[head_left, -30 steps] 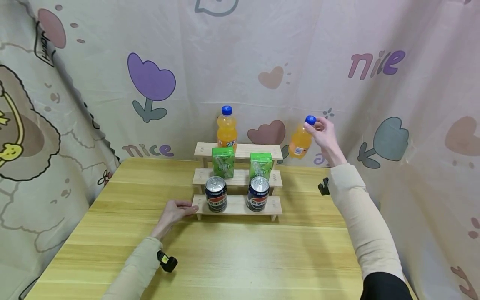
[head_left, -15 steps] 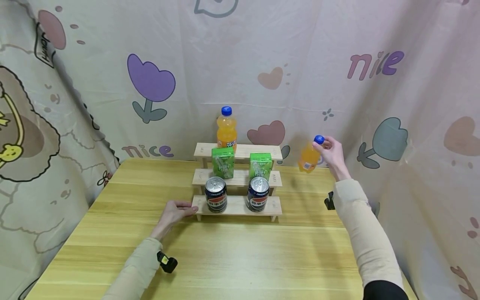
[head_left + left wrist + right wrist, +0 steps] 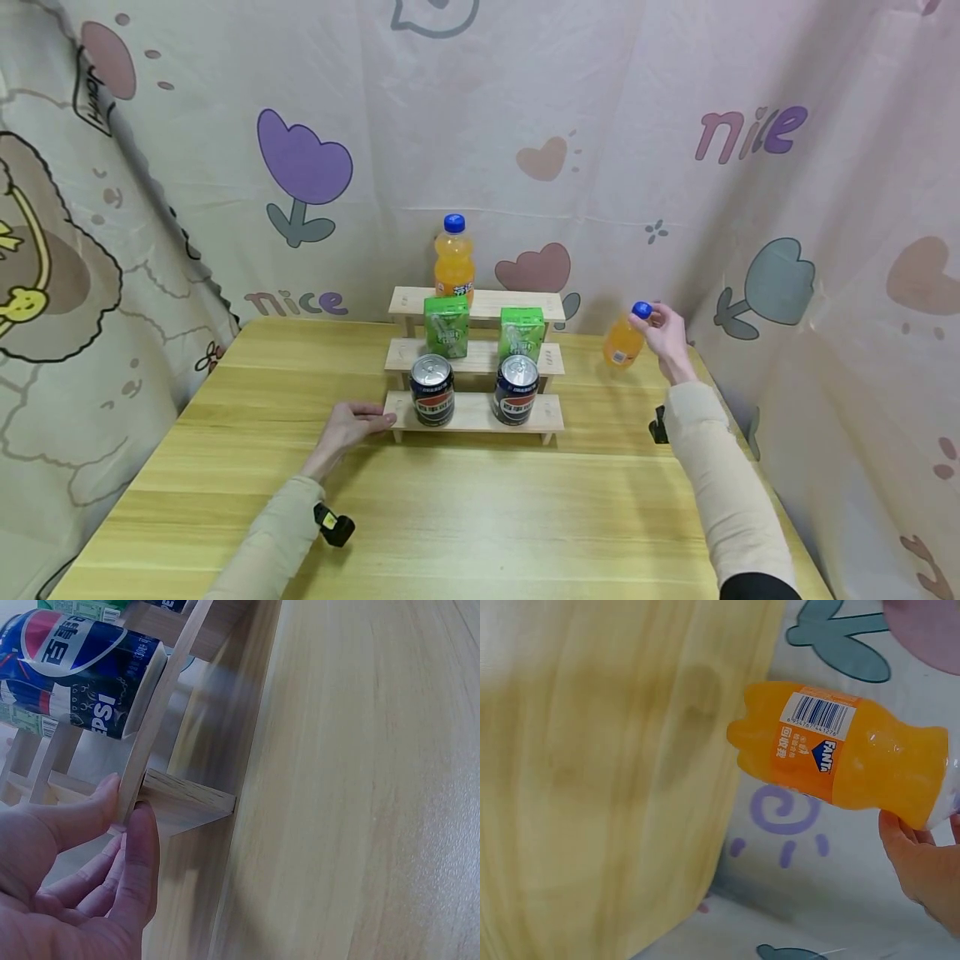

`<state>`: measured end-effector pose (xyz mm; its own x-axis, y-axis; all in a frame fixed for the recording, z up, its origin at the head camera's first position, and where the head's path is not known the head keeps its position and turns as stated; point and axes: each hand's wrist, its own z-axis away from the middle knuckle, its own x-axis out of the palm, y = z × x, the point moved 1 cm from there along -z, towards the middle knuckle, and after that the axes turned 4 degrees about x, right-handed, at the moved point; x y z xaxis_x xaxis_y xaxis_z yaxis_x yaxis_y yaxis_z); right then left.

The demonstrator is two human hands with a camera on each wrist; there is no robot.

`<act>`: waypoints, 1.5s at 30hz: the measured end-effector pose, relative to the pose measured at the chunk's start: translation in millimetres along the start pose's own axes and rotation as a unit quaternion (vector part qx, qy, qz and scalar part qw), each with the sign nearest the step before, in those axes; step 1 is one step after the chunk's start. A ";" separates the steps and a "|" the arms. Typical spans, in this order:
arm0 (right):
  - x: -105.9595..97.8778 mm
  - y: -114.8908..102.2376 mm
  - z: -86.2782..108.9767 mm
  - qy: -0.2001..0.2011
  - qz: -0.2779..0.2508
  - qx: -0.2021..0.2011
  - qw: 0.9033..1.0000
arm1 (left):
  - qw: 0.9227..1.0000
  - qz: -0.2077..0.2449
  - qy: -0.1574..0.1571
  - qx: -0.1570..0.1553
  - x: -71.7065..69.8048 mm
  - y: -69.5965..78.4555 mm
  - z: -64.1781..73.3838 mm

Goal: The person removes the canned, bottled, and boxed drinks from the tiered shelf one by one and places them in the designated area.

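Note:
My right hand (image 3: 667,340) holds an orange Fanta bottle (image 3: 622,345) near its blue cap, to the right of a three-step wooden display rack (image 3: 474,408). The bottle tilts, and in the right wrist view the base of the Fanta bottle (image 3: 750,739) stands apart from its shadow on the table. With thumb above and a finger beneath, my left hand (image 3: 352,429) pinches the left end of the rack's lowest shelf (image 3: 142,750). Two Pepsi cans (image 3: 432,390) stand on that shelf, two green drink cartons (image 3: 447,327) on the middle one, and another orange bottle (image 3: 453,260) at the top left.
The rack stands on a light wooden table (image 3: 480,517), towards its back edge. Behind and at both sides hangs a pale printed curtain (image 3: 450,108). The top shelf's right part (image 3: 517,302) is bare.
My right hand has brought the Fanta bottle down and a little to the right, from beside the top shelf to low over the table. The left hand keeps its place on the rack.

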<state>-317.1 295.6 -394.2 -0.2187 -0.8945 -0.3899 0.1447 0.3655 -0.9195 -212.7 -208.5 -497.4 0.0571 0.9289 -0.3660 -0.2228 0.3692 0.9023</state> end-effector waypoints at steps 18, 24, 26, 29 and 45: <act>2.6 25.7 1.4 0.007 0.003 0.035 0.999 | 1.000 -0.001 -0.004 0.011 0.5 1.9 2.6; 2.3 29.2 -0.4 0.005 0.007 0.039 0.999 | 1.000 0.007 -0.006 0.021 0.1 0.7 2.1; 2.6 29.9 -0.8 0.003 0.008 0.044 0.999 | 1.000 0.011 -0.009 0.025 0.0 0.0 2.3; 3.4 31.3 -1.0 0.002 0.004 0.050 0.999 | 1.000 0.013 -0.009 0.027 -0.1 -0.2 3.0; 3.7 34.0 -0.4 0.000 -0.009 0.031 0.999 | 0.999 0.016 -0.009 0.027 -0.3 0.8 3.2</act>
<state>-313.3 304.8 -426.9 -0.2219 -0.9005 -0.3740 0.2001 0.3333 -0.9213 -209.8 -208.4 -495.9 0.0691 0.9405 -0.3327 -0.1716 0.3397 0.9247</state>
